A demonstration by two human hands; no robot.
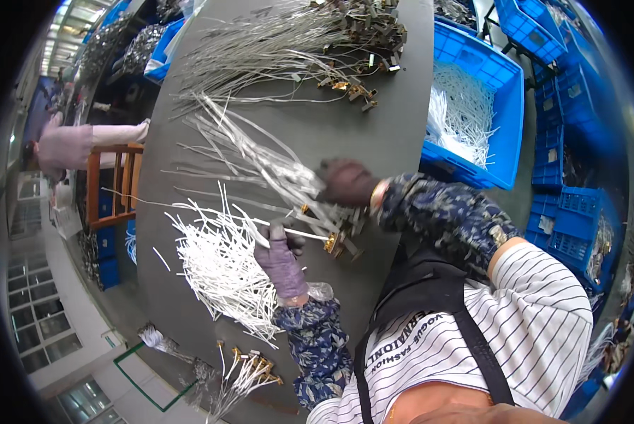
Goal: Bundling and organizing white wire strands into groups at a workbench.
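My left hand (pixel 283 260), in a greyish-purple glove, is closed on a white-sleeved wire (pixel 307 234) with a small brass-coloured metal part (pixel 333 244) at its end. The wire's thin bare tail runs far out to the left. Beside and under this hand spreads a pile of short white tubes (pixel 221 275). My right hand (pixel 348 182), in a dark glove, is over the near end of a bundle of silvery wires (pixel 260 155). Motion smears its fingers, so their grip cannot be made out. More metal ends lie just below that bundle.
A large heap of wires with metal ends (pixel 359 35) covers the far table (pixel 394 127). Finished-looking white-sleeved pieces (pixel 253 371) lie at the near left. A blue crate (pixel 504 134) of white tubes stands to the right. Another person (pixel 66 145) is near a wooden chair (pixel 112 185) at left.
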